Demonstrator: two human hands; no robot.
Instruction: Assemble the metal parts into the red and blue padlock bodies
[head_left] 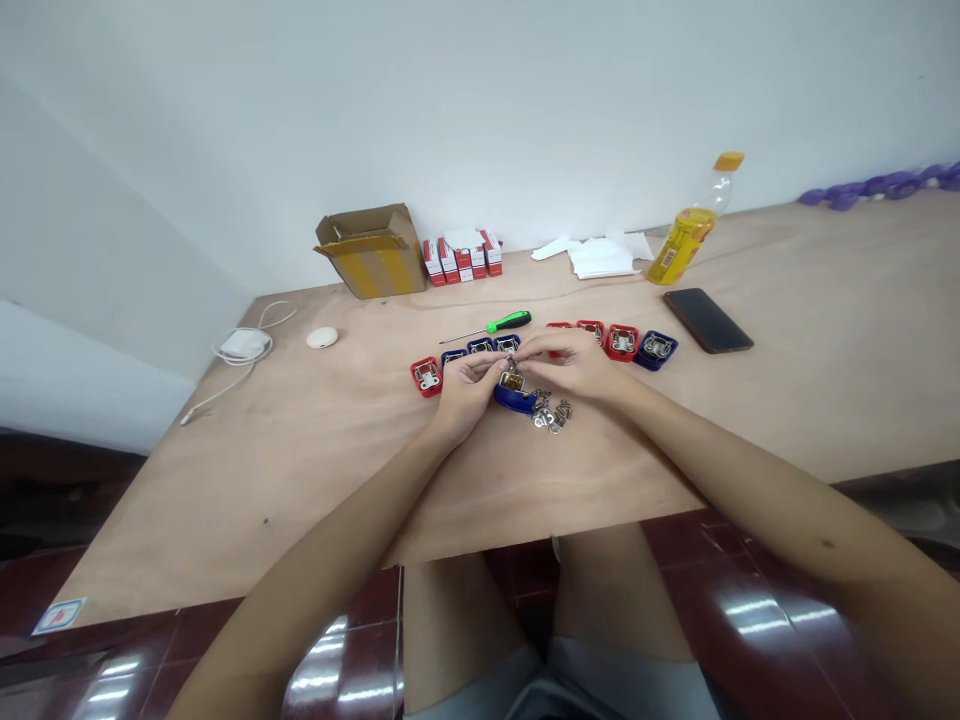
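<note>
Left hand pinches padlock (fingers closed).

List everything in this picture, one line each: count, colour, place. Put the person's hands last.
table: one, pale wood, under everything
cardboard box: one, brown, by wall
small cartons: about five, red-white, beside box
papers: pile, white, by wall
bottle: one, yellow, back right
phone: one, black, right
screwdriver: one, green-handled, behind hands
row padlocks: about eight, red or blue, behind hands
held padlock: one, blue, between hands
keys: bunch, silver, beside held padlock
charger: one, white, left
oval object: one, white, right of charger
chain: one, purple, far right
left hand: one, grips held padlock
right hand: one, fingertips at its top
</note>
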